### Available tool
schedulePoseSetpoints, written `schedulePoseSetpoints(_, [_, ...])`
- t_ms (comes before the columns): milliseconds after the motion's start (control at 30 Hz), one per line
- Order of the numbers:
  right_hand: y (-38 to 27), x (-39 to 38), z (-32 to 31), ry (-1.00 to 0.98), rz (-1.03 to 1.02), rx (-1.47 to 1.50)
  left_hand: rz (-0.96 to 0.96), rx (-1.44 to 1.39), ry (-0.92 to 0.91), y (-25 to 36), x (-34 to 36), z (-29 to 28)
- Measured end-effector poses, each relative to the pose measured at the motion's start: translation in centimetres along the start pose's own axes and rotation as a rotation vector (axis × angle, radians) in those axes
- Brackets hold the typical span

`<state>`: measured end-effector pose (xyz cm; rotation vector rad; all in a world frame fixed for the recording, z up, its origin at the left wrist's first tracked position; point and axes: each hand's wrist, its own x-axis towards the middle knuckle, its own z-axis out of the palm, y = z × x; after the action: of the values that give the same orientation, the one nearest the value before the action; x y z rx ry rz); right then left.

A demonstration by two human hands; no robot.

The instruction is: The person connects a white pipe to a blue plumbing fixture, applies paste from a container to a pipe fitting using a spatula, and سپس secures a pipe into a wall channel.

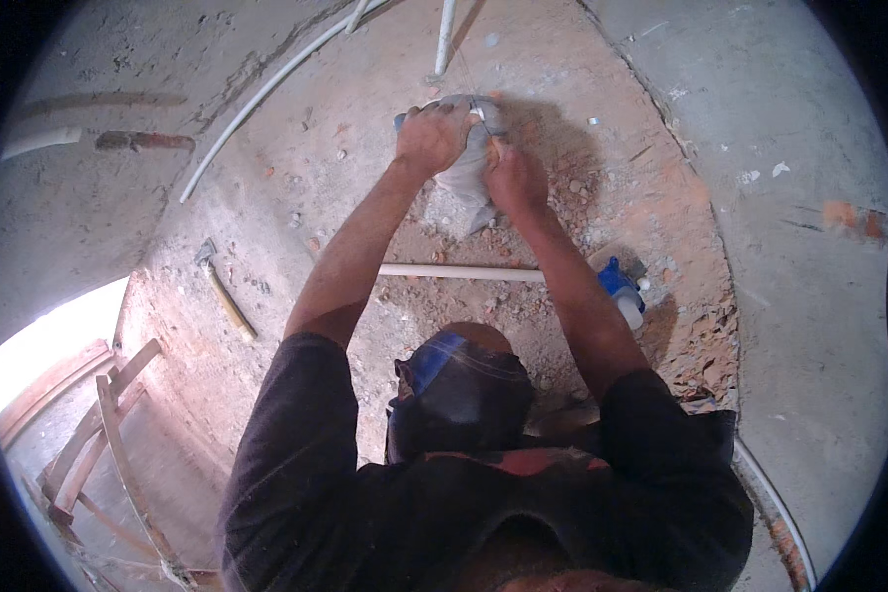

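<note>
A grey, dusty bundle, like a sack or cloth wrap (461, 182), rests on the rubble-strewn floor ahead of me. My left hand (432, 140) lies over its upper left side, fingers curled round it. At the bundle's right edge, my right hand (516, 182) is closed in a fist. A thin dark cord or wire (482, 120) runs down over the bundle to the right hand's fingertips. A small bright piece (478, 114) shows between the hands; its kind is unclear. What lies under the left palm is hidden.
A pale pipe (464, 271) lies across the floor nearer me. A hammer-like tool (226, 301) is at left, a blue-and-white object (622, 288) beside my right forearm. White conduit (257, 104) curves along the left wall; a white pipe (446, 37) stands beyond the bundle. Wooden boards (109, 424) stand lower left.
</note>
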<state>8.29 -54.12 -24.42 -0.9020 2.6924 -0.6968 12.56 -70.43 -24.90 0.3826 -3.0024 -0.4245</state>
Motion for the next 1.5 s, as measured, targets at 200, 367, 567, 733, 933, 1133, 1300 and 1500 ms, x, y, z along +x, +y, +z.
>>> schedulePoseSetpoints(200, [-0.1,1.3,0.8,0.005,0.038,-0.057,-0.047,0.022,-0.018,0.5,0.3,0.0])
schedulePoseSetpoints(367, [-0.9,1.4,0.2,0.035,0.031,-0.018,-0.061,0.046,-0.013,0.6,0.3,0.3])
schedulePoseSetpoints(567, [-0.9,1.5,0.4,-0.020,0.018,-0.065,-0.007,0.031,0.023,0.2,0.3,0.4])
schedulePoseSetpoints(733, [-0.1,0.7,0.8,0.005,0.023,0.015,-0.006,0.054,-0.039,0.4,0.3,-0.3])
schedulePoseSetpoints(933, [-0.5,2.3,1.0,0.028,0.016,0.022,-0.030,0.041,-0.017,0.2,0.6,0.4])
schedulePoseSetpoints(1133, [-0.7,1.9,0.5,-0.027,0.065,0.020,-0.020,0.016,0.044,-0.1,0.5,0.4])
schedulePoseSetpoints(1300, [-0.7,1.7,-0.1,-0.041,0.055,0.054,0.029,0.045,0.076,0.0,0.4,0.3])
schedulePoseSetpoints(1500, [-0.9,3.8,0.1,-0.002,-0.040,0.025,-0.009,0.034,0.046,-0.3,0.7,0.8])
